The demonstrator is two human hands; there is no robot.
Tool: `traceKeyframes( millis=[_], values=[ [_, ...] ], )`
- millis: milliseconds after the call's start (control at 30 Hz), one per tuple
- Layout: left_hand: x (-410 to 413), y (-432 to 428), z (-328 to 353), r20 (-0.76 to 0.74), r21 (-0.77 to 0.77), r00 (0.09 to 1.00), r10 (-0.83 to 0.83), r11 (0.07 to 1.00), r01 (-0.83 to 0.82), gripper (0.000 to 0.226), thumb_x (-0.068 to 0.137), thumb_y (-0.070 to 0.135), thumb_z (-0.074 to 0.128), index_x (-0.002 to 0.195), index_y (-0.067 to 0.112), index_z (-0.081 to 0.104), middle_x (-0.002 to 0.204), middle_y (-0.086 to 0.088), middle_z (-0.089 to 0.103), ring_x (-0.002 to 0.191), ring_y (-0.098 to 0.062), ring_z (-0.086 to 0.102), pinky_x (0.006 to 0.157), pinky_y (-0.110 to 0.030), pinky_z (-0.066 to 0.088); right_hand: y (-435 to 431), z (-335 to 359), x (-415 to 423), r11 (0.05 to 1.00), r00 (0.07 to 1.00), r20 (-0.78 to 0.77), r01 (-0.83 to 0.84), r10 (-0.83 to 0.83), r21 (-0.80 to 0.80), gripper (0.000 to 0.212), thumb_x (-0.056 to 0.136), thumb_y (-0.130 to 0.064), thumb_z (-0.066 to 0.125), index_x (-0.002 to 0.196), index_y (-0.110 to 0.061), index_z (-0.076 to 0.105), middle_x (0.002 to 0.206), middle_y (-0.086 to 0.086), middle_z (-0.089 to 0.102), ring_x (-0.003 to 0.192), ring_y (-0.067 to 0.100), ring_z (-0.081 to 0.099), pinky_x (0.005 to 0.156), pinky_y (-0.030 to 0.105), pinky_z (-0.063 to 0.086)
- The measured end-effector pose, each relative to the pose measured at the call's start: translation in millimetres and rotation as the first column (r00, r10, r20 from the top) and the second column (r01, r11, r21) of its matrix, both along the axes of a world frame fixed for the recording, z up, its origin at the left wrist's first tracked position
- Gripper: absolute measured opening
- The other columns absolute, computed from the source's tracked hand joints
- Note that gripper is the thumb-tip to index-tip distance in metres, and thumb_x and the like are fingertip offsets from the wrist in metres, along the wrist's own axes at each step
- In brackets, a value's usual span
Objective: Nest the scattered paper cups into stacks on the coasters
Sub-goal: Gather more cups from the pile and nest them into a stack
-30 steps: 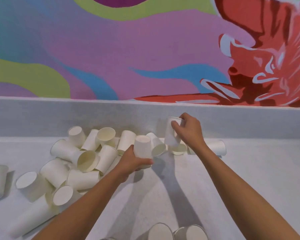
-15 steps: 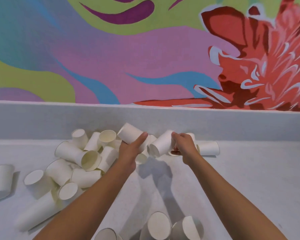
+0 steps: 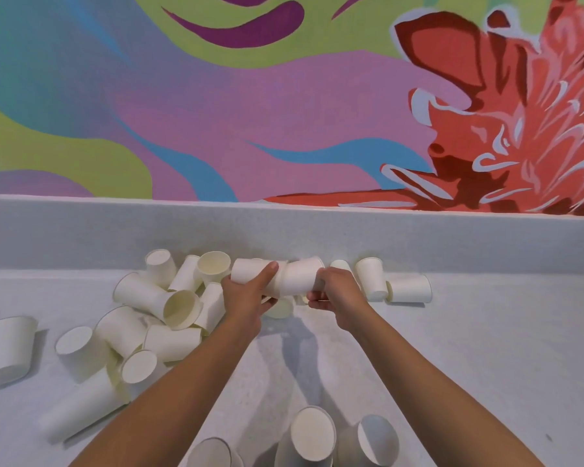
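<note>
My left hand grips a white paper cup held on its side above the counter. My right hand grips a second white paper cup, also on its side. The two cups meet end to end between my hands, and one seems partly slid into the other. A pile of scattered white cups lies to the left, some on their sides, some upside down. Two more cups rest right of my right hand. No coaster is visible.
A low grey ledge runs along the back of the pale counter, with a painted wall above it. Three upside-down cup stacks stand at the near edge. A single cup stands at the far left.
Both hands lifted their cups, tipped them sideways and brought them together, so the cups now touch end to end. The camera view tilted upward a little.
</note>
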State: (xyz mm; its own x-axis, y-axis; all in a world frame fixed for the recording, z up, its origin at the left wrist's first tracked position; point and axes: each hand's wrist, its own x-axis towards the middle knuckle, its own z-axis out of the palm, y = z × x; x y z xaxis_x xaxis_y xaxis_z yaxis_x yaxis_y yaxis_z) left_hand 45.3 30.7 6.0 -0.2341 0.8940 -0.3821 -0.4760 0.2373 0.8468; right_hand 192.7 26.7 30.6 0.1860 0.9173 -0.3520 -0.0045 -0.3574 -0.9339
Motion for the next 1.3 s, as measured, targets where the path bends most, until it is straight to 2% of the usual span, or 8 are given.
traceKeyframes(
  millis=[367,500,600,667,733,900,1067,1300],
  values=[
    [5.2,10.7,-17.3,0.089,-0.199,0.995,-0.039,0.978,0.056,0.079,0.075,0.026,0.081,0.137,0.006,0.035,0.123,-0.016,0.056,0.095,-0.029,0.064,0.065,-0.034,0.060,5.6,-13.8,-8.7,0.960,0.959,0.048,-0.281,0.280,0.005,0.026,0.097,-0.017,0.037,0.098,-0.012,0.062,0.090,0.010,0.061,0.053,0.018,0.058,0.062,0.034,0.056],
    [-9.8,21.1,-24.8,0.173,-0.195,0.985,-0.018,0.980,0.052,0.063,0.082,0.025,0.074,0.134,0.007,0.043,0.128,-0.015,0.052,0.110,-0.033,0.057,0.072,-0.038,0.057,38.3,-31.6,17.4,0.985,0.951,0.258,-0.175,0.169,0.001,0.019,0.093,-0.018,0.045,0.092,-0.010,0.063,0.094,0.009,0.068,0.060,0.020,0.059,0.059,0.030,0.050],
    [-20.8,24.8,-30.1,0.200,-0.161,0.979,-0.028,0.985,0.061,0.056,0.084,0.026,0.071,0.132,0.010,0.047,0.124,-0.013,0.054,0.106,-0.029,0.058,0.067,-0.034,0.055,61.2,-50.8,36.7,0.993,0.717,0.693,-0.117,0.074,0.016,0.029,0.089,-0.027,0.053,0.114,-0.011,0.055,0.111,0.010,0.063,0.090,0.030,0.064,0.077,0.038,0.052],
    [-24.4,28.1,-33.2,0.211,-0.152,0.977,-0.028,0.986,0.061,0.053,0.086,0.026,0.069,0.131,0.010,0.047,0.116,-0.011,0.055,0.101,-0.026,0.059,0.069,-0.035,0.055,67.9,-60.2,34.9,0.992,0.596,0.795,-0.108,0.115,-0.062,0.053,0.087,-0.040,0.059,0.126,-0.009,0.043,0.116,0.011,0.058,0.101,0.034,0.062,0.083,0.040,0.052],
    [-27.9,32.6,-36.6,0.216,-0.150,0.976,-0.032,0.987,0.066,0.049,0.086,0.025,0.069,0.129,0.010,0.049,0.113,-0.010,0.056,0.102,-0.027,0.059,0.079,-0.039,0.056,72.0,-68.0,26.1,0.992,0.609,0.784,-0.040,0.121,-0.122,0.066,0.084,-0.047,0.061,0.129,-0.005,0.037,0.112,0.010,0.061,0.092,0.034,0.067,0.079,0.042,0.056],
    [-34.6,38.9,-43.5,0.202,-0.153,0.978,-0.051,0.985,0.083,0.048,0.086,0.025,0.070,0.126,0.008,0.052,0.120,-0.014,0.057,0.107,-0.032,0.059,0.087,-0.043,0.054,84.9,-81.3,8.5,0.963,0.919,0.380,0.189,-0.104,-0.194,0.065,0.084,-0.025,0.063,0.132,0.000,0.028,0.088,0.013,0.061,0.053,0.026,0.060,0.054,0.038,0.055],
    [-37.4,38.8,-40.7,0.199,-0.147,0.979,-0.053,0.986,0.083,0.048,0.085,0.023,0.070,0.126,0.008,0.050,0.118,-0.014,0.057,0.105,-0.031,0.060,0.087,-0.044,0.055,93.9,-89.0,6.7,0.952,0.945,0.224,0.272,-0.237,-0.140,0.042,0.082,-0.007,0.055,0.123,-0.006,0.044,0.104,0.022,0.063,0.054,0.022,0.056,0.033,0.021,0.038],
    [-34.6,32.5,-35.4,0.164,-0.164,0.985,-0.044,0.984,0.072,0.052,0.086,0.026,0.069,0.129,0.006,0.046,0.117,-0.011,0.054,0.098,-0.025,0.057,0.074,-0.035,0.054,69.2,-38.8,15.9,0.970,0.877,0.419,0.186,-0.236,0.157,0.042,0.088,-0.003,0.052,0.129,-0.013,0.044,0.119,0.012,0.057,0.100,0.030,0.058,0.083,0.045,0.056]
  ],
)
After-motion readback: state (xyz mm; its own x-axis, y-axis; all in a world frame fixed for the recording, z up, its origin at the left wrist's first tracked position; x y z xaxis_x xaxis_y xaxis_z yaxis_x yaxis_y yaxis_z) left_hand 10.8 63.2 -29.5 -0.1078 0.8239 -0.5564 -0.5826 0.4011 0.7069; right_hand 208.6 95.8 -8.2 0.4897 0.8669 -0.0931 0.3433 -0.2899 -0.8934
